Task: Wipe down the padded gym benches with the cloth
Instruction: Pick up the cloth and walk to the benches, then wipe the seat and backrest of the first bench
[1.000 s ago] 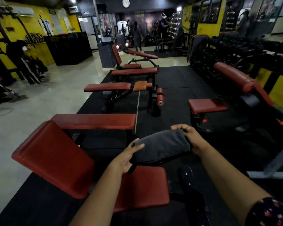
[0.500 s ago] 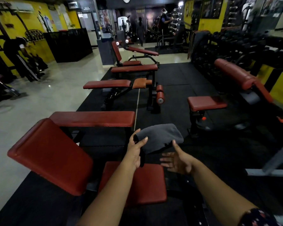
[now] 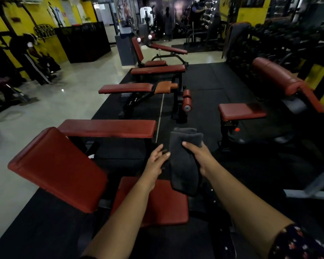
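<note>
Yellow walls (image 3: 43,17) left and far right, posters on the left one. Pale, glossy floor (image 3: 64,101) on the left, catching dim reflections; black rubber mat (image 3: 209,79) down the middle. Low black counter (image 3: 82,42) by the left wall, grey pillar (image 3: 124,47) at the mat's far end, dark dumbbell rack (image 3: 279,40) along the right. Dim light overall, darkest at right.
</note>
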Motion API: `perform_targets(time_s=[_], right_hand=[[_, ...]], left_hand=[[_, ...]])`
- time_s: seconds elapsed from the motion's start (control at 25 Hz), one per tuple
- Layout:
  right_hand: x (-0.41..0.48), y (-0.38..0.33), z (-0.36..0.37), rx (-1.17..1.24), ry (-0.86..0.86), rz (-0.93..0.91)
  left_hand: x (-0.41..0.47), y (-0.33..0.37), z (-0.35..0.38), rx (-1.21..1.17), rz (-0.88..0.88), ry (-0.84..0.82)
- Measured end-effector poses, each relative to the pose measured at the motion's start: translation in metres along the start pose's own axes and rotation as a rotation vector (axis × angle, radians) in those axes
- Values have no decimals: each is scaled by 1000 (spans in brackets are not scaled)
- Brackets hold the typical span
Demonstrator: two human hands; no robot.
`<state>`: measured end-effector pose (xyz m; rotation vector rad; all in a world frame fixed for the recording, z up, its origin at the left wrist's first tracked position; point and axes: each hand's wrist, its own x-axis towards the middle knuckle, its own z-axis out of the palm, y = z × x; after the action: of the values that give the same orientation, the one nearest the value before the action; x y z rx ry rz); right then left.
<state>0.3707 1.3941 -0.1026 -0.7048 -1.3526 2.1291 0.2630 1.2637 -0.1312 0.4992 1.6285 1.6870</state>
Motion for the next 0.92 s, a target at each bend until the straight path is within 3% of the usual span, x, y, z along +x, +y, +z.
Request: perform_targets(time_s=[0.16,0.28,0.52,0.92], right_hand=[[-3,22,14,-278,-38,67],[1,37,27,-258,-85,113],[26,72,59,-367,-477,389],[82,200,148,-456,-385,554]], left_hand=[[2,-2,5,-42,121,36],[6,-9,-12,-132,78,95],[18,-27,-75,-238,-84,200],[83,-120,-192,-108,-205,366]])
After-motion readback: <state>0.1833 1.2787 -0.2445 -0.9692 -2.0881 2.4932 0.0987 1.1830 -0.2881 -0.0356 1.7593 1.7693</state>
